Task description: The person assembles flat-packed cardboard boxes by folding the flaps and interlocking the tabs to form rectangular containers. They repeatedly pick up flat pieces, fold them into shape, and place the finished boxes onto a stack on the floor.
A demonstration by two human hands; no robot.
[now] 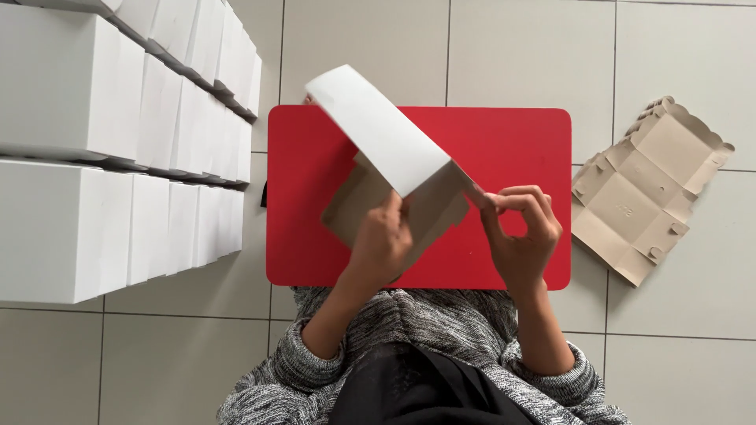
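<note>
Head view, looking down over a red tabletop [504,145] set on a pale tiled floor [528,47].

Half-folded cardboard box [394,169] — white outside, brown inside — held above the table's middle, lid panel tilted up toward the far left.

Left hand [382,240]: clenched on the box's near edge, fingers curled over the brown inner wall.

Right hand [520,232]: thumb and forefinger pinching a small corner flap on the box's right side.

Stack of flat brown box blanks [646,193] on the floor, just right of the table. Rows of finished white boxes [118,142] stacked at left — two tiers.
</note>
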